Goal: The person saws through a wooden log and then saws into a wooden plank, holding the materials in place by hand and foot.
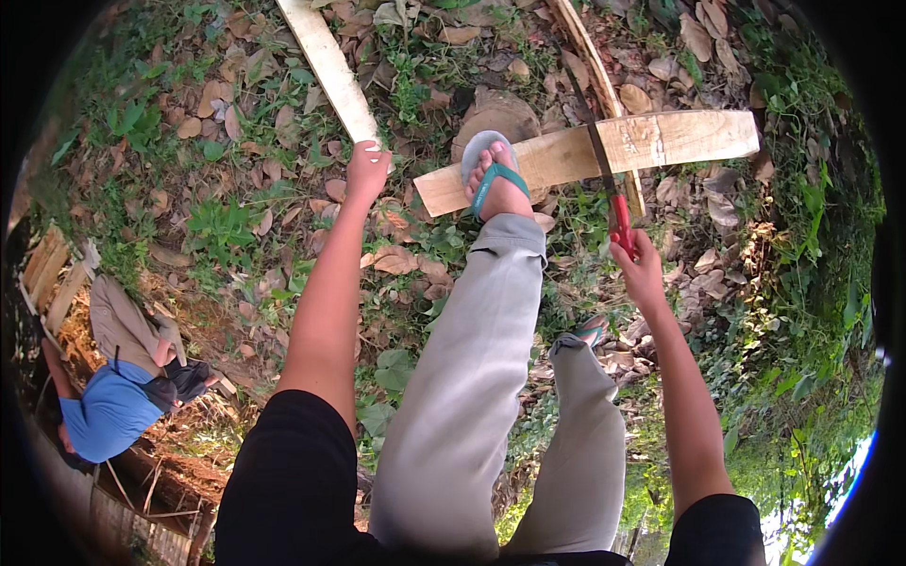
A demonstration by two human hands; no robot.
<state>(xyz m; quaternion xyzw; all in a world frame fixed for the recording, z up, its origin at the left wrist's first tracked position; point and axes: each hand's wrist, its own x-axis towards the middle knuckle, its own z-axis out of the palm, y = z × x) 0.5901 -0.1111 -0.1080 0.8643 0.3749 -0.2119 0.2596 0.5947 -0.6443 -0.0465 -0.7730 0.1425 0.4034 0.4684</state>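
My left hand (367,174) is closed round the near end of a long pale wooden plank (330,74), which runs up past the top of the view. In my right hand (643,272) is the red handle of a handsaw (620,222). Its dark blade crosses a short wooden board (684,139) lying sideways, and points away from me. My foot in a green-strapped flip-flop (497,179) presses on the left part of that board. Whether the teeth have cut into the wood I cannot tell.
A round log piece (497,111) lies behind my foot, and a narrow wood strip (593,52) passes under the board. Dry leaves and low green plants cover the ground. At far left, a person in a blue shirt (111,410) is bent near some planks (47,269).
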